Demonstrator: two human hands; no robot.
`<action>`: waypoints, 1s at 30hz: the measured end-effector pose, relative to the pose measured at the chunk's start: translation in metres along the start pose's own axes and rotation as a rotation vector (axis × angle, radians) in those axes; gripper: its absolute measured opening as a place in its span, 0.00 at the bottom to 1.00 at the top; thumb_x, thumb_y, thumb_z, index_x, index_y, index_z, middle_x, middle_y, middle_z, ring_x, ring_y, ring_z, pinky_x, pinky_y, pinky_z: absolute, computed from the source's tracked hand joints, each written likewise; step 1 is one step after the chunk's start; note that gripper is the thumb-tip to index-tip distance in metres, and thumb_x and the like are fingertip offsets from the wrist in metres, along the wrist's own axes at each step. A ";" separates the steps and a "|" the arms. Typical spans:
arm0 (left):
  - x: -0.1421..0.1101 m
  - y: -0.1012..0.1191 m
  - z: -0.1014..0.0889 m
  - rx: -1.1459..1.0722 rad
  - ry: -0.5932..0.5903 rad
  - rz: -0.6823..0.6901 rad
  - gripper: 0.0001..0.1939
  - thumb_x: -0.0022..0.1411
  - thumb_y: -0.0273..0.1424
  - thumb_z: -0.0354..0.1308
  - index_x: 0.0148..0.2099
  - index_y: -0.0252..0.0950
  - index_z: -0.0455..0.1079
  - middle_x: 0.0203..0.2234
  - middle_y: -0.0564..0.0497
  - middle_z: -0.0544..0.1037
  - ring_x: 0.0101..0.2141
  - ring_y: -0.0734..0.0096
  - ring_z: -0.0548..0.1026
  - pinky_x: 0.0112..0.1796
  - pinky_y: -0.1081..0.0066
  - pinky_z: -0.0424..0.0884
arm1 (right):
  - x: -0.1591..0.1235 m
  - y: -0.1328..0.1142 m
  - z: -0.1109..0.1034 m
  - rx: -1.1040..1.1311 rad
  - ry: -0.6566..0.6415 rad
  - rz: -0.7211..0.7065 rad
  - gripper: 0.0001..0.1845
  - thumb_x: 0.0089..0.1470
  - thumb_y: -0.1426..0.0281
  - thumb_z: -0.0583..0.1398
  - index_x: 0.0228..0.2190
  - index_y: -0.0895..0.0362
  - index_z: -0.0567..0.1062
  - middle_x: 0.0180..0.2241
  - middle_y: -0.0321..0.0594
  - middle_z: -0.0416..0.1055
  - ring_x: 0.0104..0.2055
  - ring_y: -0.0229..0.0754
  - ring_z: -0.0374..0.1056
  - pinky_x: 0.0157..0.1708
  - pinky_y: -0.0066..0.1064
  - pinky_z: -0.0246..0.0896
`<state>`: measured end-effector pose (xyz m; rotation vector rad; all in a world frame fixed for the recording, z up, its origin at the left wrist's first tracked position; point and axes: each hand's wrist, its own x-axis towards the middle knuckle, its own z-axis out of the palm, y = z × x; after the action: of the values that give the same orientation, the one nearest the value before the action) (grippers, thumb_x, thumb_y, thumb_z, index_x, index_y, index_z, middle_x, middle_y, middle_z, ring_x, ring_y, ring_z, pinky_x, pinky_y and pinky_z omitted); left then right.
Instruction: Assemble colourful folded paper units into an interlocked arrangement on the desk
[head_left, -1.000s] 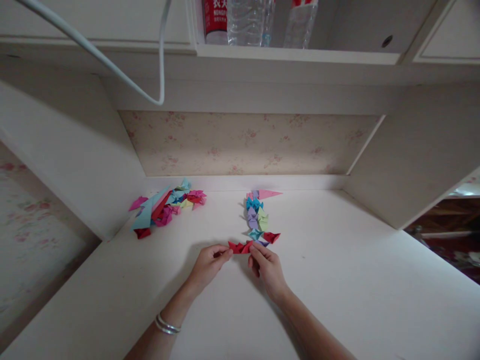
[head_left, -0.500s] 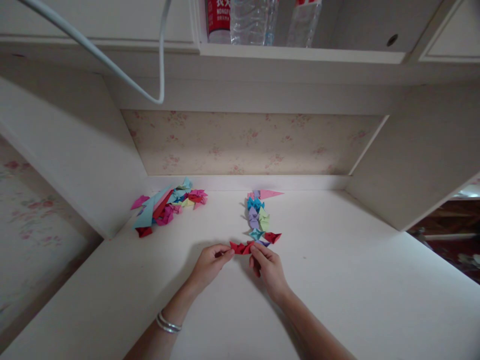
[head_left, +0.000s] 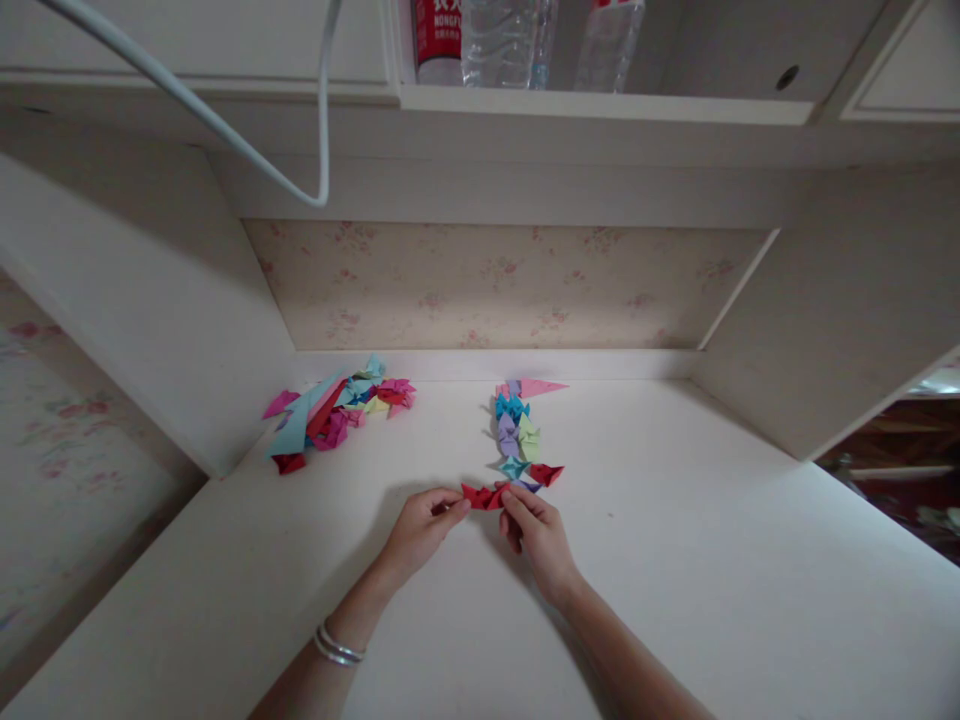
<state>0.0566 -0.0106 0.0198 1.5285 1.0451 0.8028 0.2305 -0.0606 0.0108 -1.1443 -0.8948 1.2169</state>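
A red folded paper boat [head_left: 484, 497] is pinched at both ends between my hands, low over the white desk. My left hand [head_left: 424, 525] grips its left tip with thumb and fingers. My right hand [head_left: 536, 530] pinches its right end and partly hides a purple folded paper [head_left: 529, 487]. Just behind lie a teal paper boat [head_left: 514, 468] and another red paper boat [head_left: 546, 474]. Farther back, a purple folded paper figure [head_left: 508, 436] and a light green one [head_left: 529, 437] sit side by side, with blue folded paper [head_left: 511, 408] and a pink pointed piece [head_left: 543, 387] behind them.
At the back left of the desk [head_left: 675, 580] lies a heap of colourful folded papers [head_left: 337, 410]. Overhead, a shelf [head_left: 600, 106] holds plastic bottles [head_left: 499, 45]. A white cable [head_left: 247, 150] hangs at upper left. Side panels close in both sides.
The view has shifted very slightly, so things appear a little farther right. Both hands keep the same hold on the red paper boat.
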 end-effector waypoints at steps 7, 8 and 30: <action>0.001 -0.002 0.000 0.001 -0.012 0.015 0.20 0.56 0.45 0.58 0.37 0.31 0.76 0.19 0.55 0.68 0.21 0.77 0.59 0.24 0.75 0.53 | -0.001 0.000 0.000 0.018 0.011 -0.001 0.20 0.52 0.53 0.61 0.35 0.58 0.75 0.16 0.30 0.63 0.15 0.30 0.51 0.14 0.23 0.42; 0.001 -0.001 0.000 0.005 -0.012 0.018 0.21 0.56 0.45 0.59 0.37 0.31 0.77 0.19 0.55 0.68 0.22 0.77 0.59 0.24 0.75 0.53 | 0.000 0.000 -0.001 0.007 0.021 -0.007 0.20 0.52 0.53 0.61 0.35 0.58 0.75 0.15 0.30 0.62 0.15 0.30 0.51 0.13 0.23 0.42; 0.003 -0.007 0.000 -0.087 -0.139 -0.075 0.19 0.54 0.41 0.59 0.42 0.31 0.72 0.23 0.56 0.67 0.20 0.80 0.60 0.21 0.76 0.56 | -0.001 -0.037 -0.027 0.105 0.237 -0.238 0.14 0.53 0.58 0.61 0.31 0.57 0.74 0.21 0.32 0.65 0.18 0.31 0.55 0.15 0.24 0.47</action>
<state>0.0560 -0.0074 0.0125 1.4415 0.9476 0.6716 0.2646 -0.0656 0.0411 -1.0405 -0.7544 0.9022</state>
